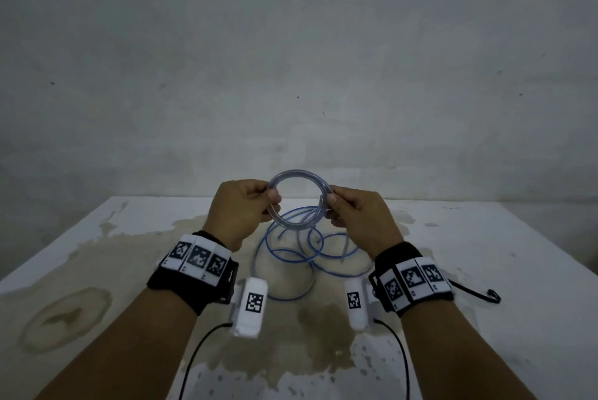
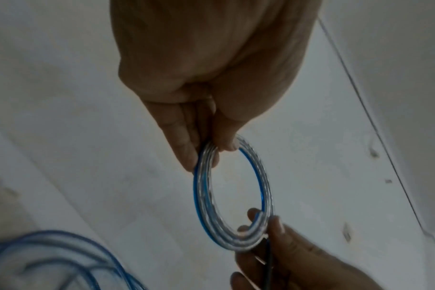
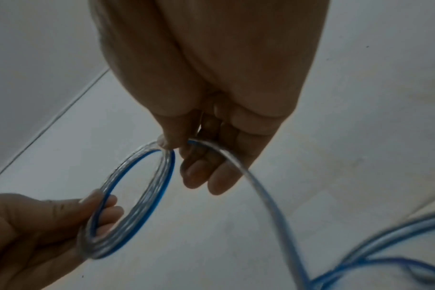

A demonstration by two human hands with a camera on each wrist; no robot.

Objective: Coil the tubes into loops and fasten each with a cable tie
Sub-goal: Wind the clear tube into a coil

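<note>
A clear tube with a blue stripe is wound into a small coil (image 1: 299,199) (image 2: 232,198) (image 3: 134,198), held in the air above the table. My left hand (image 1: 241,205) (image 2: 206,149) pinches the coil's left side between thumb and fingers. My right hand (image 1: 352,212) (image 3: 186,151) pinches its right side, and the free length of tube (image 3: 266,200) runs from those fingers down to the loose tubing (image 1: 304,251) tangled on the table. A thin dark strip (image 2: 268,263) shows by my right hand's fingers in the left wrist view; I cannot tell what it is.
The white table (image 1: 485,254) carries brown stains in front of me. A black hooked cord (image 1: 482,294) lies at the right. A grey wall (image 1: 291,60) stands close behind the table's far edge.
</note>
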